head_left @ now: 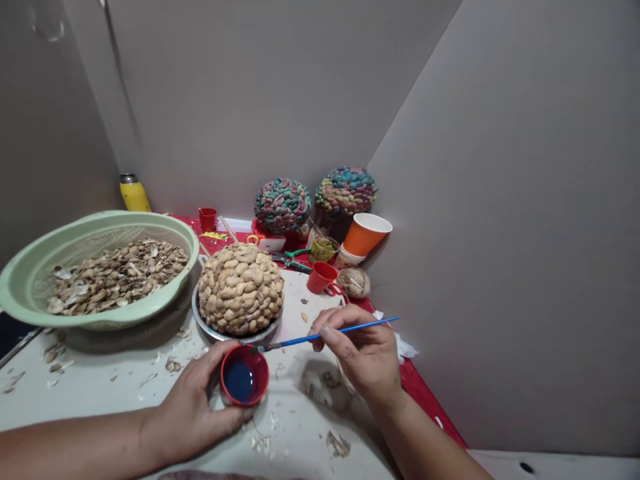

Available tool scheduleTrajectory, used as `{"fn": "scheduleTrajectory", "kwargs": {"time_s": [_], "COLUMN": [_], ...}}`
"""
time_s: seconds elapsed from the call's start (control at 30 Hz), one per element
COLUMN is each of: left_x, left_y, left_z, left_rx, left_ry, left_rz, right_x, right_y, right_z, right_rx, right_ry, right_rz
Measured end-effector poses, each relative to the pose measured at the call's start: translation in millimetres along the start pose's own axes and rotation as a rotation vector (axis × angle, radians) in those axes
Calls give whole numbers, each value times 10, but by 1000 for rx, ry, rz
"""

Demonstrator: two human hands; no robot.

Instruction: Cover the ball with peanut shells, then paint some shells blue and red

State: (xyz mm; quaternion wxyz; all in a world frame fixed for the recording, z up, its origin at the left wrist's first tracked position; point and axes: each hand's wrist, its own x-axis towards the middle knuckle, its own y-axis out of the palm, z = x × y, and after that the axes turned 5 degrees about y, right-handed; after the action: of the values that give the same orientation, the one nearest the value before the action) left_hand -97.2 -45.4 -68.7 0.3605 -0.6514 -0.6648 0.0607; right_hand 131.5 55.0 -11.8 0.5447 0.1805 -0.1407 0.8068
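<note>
My left hand (193, 403) is wrapped round a small red cup (263, 387) with dark blue liquid inside, just above the white tabletop. Between the fingertips of my right hand (367, 353) is a blue-handled paintbrush (303, 339), its bristle end lying over the cup's far rim. Just beyond the cup, a ball covered in unpainted peanuts (241, 287) sits in a shallow metal bowl (213, 329). Two similar balls, a multicoloured one (283, 205) and another multicoloured one (346, 191), stand at the back against the wall.
A green colander (107, 313) full of peanut shells (120, 273) takes up the left side. Behind are a yellow bottle (135, 193), another red cup (207, 219), green-handled pliers (297, 257) and an orange paper cup (365, 237). A third red cup (321, 277) stands near the twine ball (354, 283).
</note>
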Motion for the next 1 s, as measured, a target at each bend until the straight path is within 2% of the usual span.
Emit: {"fn": "scheduleTrajectory", "kwargs": {"time_s": [0.17, 0.27, 0.43, 0.67, 0.8, 1.0], "left_x": [-50, -75, -68, -15, -44, -105], "left_y": [-3, -35, -68, -100, -135, -115], "left_z": [60, 69, 30, -41, -9, 84], "left_rx": [45, 54, 53, -23, -46, 17], "left_ry": [47, 106, 118, -1, 25, 148], "left_rz": [11, 17, 19, 58, 65, 18], "right_x": [-39, -34, -29, -36, 0, -23], "right_y": [36, 98, 152, 65, 67, 215], "right_z": [100, 132, 155, 165, 176, 116], "right_rx": [-155, -237, -315, -281, -356, -423], "right_ry": [-21, -102, -173, -193, -217, -295], "right_rz": [267, 359, 404, 284, 370, 562]}}
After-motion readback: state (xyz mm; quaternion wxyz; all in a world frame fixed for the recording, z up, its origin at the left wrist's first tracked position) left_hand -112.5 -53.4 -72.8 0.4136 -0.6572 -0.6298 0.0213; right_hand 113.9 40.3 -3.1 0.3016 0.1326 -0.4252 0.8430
